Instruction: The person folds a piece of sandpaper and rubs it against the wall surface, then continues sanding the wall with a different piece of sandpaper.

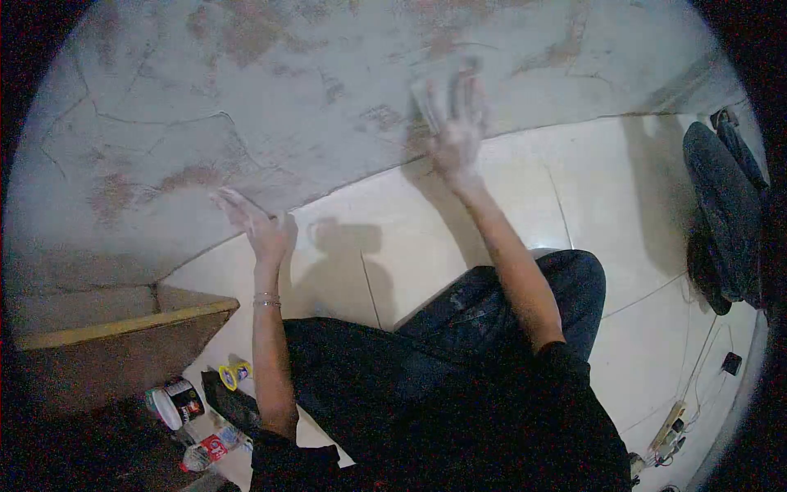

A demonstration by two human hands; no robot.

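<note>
My left hand, dusted with white, is at the lower part of the patchy grey wall, its fingers stretched out toward the surface. Further right and higher, my right hand is in front of the same wall. Its fingers are smeared by motion, with pale and dark streaks around them, so I cannot make out whether it holds anything. Brownish patches and cracks mark the wall.
Pale floor tiles meet the wall. A wooden-edged piece stands at left, near a white tub, a yellow container and a plastic bottle. Another person's dark-clothed leg is at right, above a power strip with cables.
</note>
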